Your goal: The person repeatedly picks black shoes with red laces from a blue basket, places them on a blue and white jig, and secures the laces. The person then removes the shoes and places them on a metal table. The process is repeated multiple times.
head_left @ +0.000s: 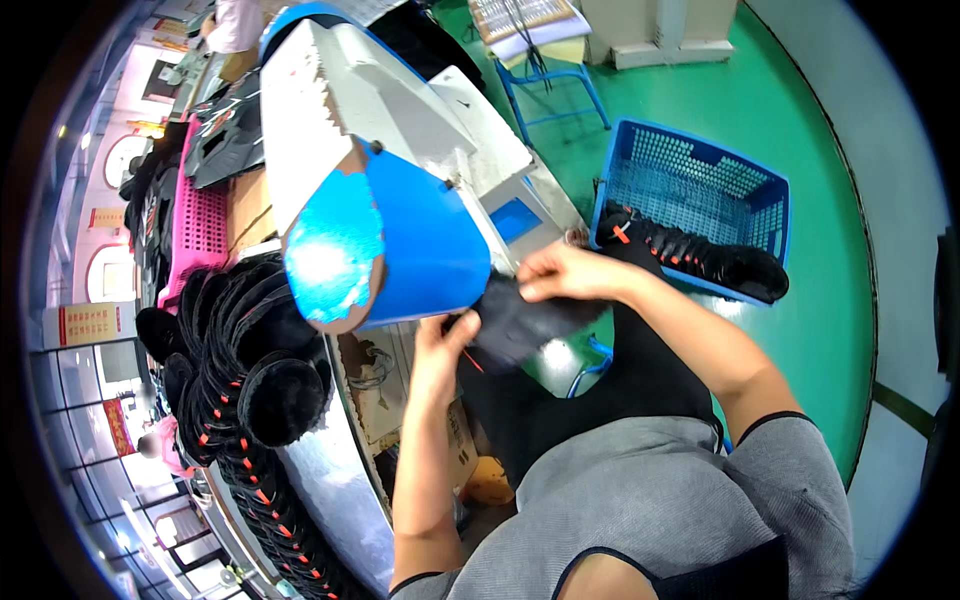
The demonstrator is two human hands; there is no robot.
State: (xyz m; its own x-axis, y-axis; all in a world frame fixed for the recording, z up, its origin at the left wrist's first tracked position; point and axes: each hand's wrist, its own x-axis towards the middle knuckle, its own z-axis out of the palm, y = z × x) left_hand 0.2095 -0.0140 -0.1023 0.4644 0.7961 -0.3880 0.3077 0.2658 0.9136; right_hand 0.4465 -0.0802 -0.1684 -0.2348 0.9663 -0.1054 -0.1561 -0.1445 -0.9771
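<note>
Between my two hands, in front of the machine's blue end, is a black furry piece (525, 325) with a thin red-orange strip at its lower left edge. It looks like a soft shoe lining or upper, but its full shape is hidden. My left hand (440, 345) pinches its left side with thumb and fingers, close under the blue cover. My right hand (562, 272) grips its upper edge from the right, fingers closed. The white and blue machine (425, 235), which looks like a sewing machine, covers what lies behind the piece.
A long row of black furry pieces (285, 400) with orange tabs lines the left table (345, 480). Behind it stands a pink basket (203, 225). At right, a blue basket (700, 150) on the green floor holds similar pieces (700, 255). A blue-legged stool (560, 115) stands beyond.
</note>
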